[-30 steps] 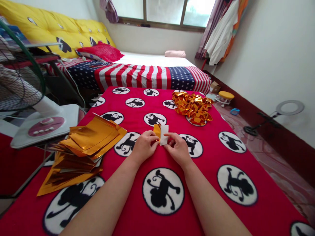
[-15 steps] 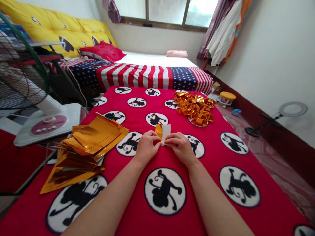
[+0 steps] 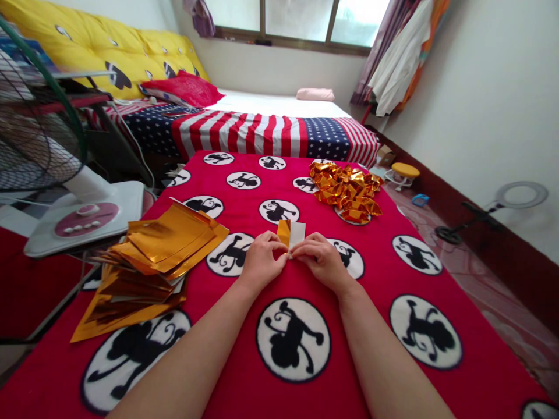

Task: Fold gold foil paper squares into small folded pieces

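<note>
A small folded paper [image 3: 297,233], gold on its left part and white on its right, stands out beyond my fingertips near the middle of the red cloth [image 3: 236,361]. My left hand [image 3: 265,256] pinches its near left corner. On the near right side, the fingers of my right hand [image 3: 321,259] are closed on the same paper. The fingertips of both hands almost meet, and they hide the paper's near edge. To the left lies a loose stack of gold sheets [image 3: 166,238]. Beyond my right hand is a heap of folded shiny gold pieces [image 3: 347,186].
A fan [image 3: 87,203] stands at the left, close to the cloth-covered surface. Behind is a bed [image 3: 271,137] with a striped and starred cover. On the floor at the right are a yellow stool [image 3: 405,170] and a ring light [image 3: 519,194].
The view has shifted very slightly. Both hands stay at the paper, and its white part has tilted a little to the right.
</note>
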`<action>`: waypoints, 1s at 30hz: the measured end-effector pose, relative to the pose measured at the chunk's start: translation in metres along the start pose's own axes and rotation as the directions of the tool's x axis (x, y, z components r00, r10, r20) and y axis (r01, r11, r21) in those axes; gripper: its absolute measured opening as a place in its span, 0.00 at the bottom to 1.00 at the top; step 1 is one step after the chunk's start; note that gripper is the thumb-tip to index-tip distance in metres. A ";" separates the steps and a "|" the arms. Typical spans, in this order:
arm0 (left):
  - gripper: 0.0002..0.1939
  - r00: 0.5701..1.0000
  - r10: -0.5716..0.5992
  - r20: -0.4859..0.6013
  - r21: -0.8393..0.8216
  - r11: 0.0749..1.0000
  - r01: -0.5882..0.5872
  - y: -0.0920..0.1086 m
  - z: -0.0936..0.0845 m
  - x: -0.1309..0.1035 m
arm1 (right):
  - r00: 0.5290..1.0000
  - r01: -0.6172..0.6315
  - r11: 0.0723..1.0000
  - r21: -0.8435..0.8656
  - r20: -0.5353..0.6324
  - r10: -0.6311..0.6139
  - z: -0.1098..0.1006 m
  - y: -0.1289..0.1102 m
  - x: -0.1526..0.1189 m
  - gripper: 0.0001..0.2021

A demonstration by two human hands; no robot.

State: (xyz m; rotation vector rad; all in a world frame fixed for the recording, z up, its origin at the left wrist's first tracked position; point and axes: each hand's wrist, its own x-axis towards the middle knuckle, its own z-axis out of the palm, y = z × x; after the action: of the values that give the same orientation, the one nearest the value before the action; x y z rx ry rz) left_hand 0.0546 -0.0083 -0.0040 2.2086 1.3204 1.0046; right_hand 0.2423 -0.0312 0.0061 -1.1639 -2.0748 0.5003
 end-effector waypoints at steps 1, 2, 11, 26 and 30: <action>0.05 1.000 0.001 0.004 -0.002 1.000 -0.001 0.000 0.000 0.000 | 1.000 -0.002 1.000 -0.007 0.001 0.002 0.000 0.000 0.000 0.09; 0.05 1.000 0.001 0.007 -0.005 1.000 -0.001 0.000 -0.001 0.001 | 1.000 -0.006 1.000 -0.015 0.002 0.006 0.001 0.001 0.001 0.09; 0.04 0.999 -0.047 -0.010 -0.046 0.998 0.046 0.003 -0.002 0.002 | 0.969 -0.222 0.975 -0.023 -0.115 0.217 0.009 -0.003 0.005 0.03; 0.03 0.999 -0.052 0.000 -0.045 0.998 0.052 0.001 -0.001 0.002 | 0.935 -0.332 0.942 -0.043 -0.146 0.322 0.010 -0.006 0.010 0.03; 0.03 0.999 -0.051 -0.002 -0.034 0.998 0.051 0.001 -0.001 0.002 | 0.922 -0.360 0.930 -0.068 -0.177 0.344 0.013 -0.006 0.013 0.03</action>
State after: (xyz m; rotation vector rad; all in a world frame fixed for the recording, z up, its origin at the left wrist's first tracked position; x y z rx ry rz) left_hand 0.0554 -0.0068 -0.0018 2.1385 1.3444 1.0041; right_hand 0.2247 -0.0237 0.0060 -1.5974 -1.7728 0.4547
